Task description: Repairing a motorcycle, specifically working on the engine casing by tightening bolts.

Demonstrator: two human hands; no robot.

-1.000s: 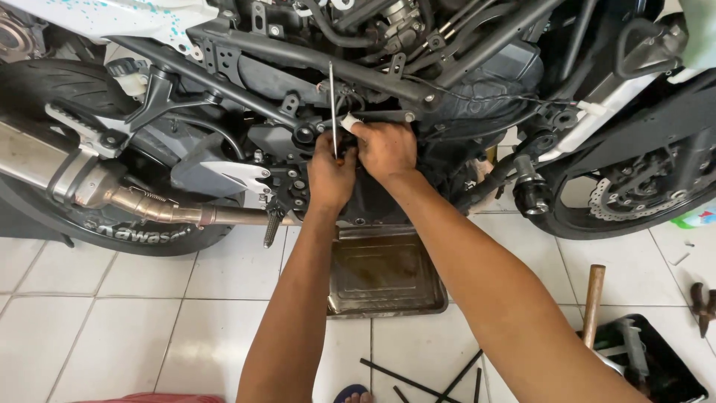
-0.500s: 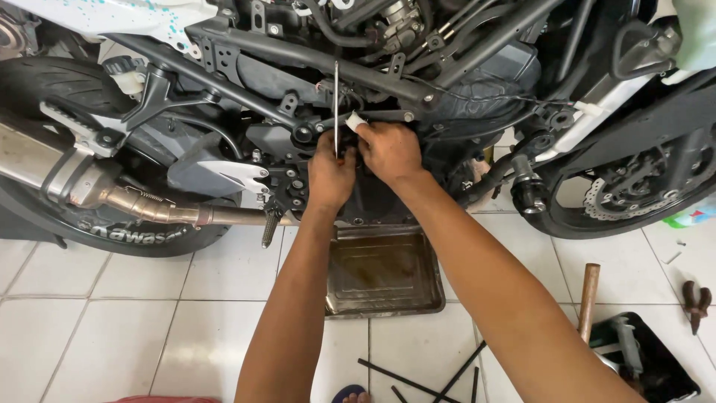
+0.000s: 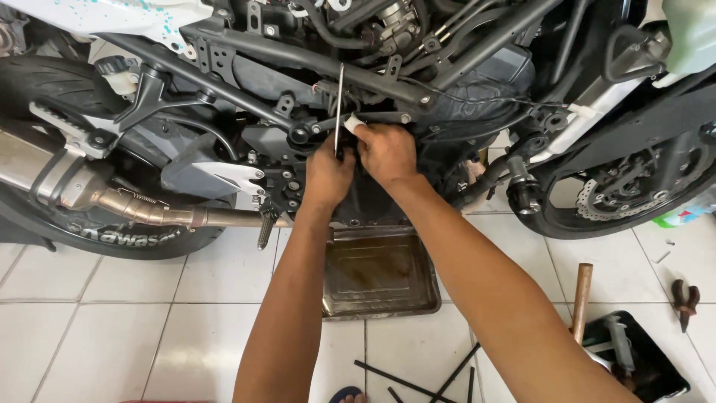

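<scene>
Gripping a thin metal rod (image 3: 339,104) upright, my left hand (image 3: 328,175) is clamped on it; my right hand (image 3: 385,153), at three o'clock, pinches a white piece (image 3: 352,123) above the drain pan (image 3: 379,276).

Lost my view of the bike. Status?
Left hand gripping thin metal rod, upright. Right hand pinching small white piece beside it. Drain pan below. Nothing blocking.

From my feed the scene is bright and evenly lit, daylight-like, with soft shadows under the motorcycle (image 3: 418,82) and the forearms on the white tiled floor (image 3: 112,328). The tiles glare mildly and the exhaust pipe (image 3: 149,213) glints. The engine recesses go dark. Focus is sharp throughout; the wide lens bows the edges slightly.
</scene>
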